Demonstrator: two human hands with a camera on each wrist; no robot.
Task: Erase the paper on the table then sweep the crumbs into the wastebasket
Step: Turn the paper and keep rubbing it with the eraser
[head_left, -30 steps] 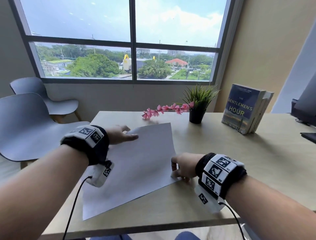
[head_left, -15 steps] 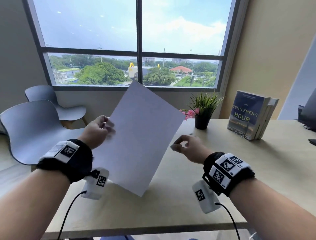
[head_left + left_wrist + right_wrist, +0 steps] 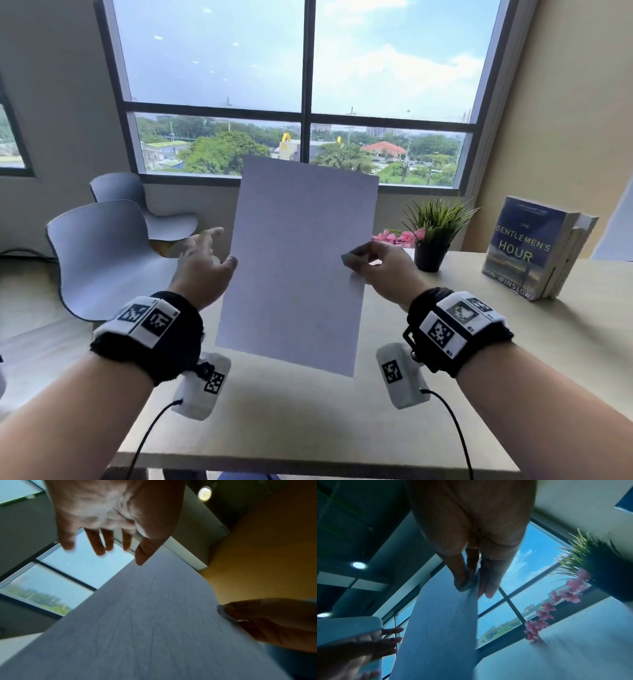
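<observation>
A white sheet of paper (image 3: 294, 260) hangs upright in the air above the light wooden table (image 3: 308, 428). My right hand (image 3: 356, 262) pinches its right edge, with a small grey eraser (image 3: 350, 257) pressed under the thumb. The right wrist view shows the same pinch on paper (image 3: 440, 615) and eraser (image 3: 465, 584). My left hand (image 3: 219, 246) is spread open at the sheet's left edge, only the thumb touching it. Faint pencil lines show on the paper (image 3: 154, 622) in the left wrist view. No wastebasket or crumbs are in view.
A potted grass plant (image 3: 433, 236) and a pink flower sprig (image 3: 397, 237) stand at the table's back. A stack of books (image 3: 534, 246) leans at the back right. Two grey chairs (image 3: 102, 257) sit left of the table, under the window.
The paper went from lying flat on the table to upright in the air. My left hand, which gripped it half a second ago, has opened; my right hand now pinches the right edge.
</observation>
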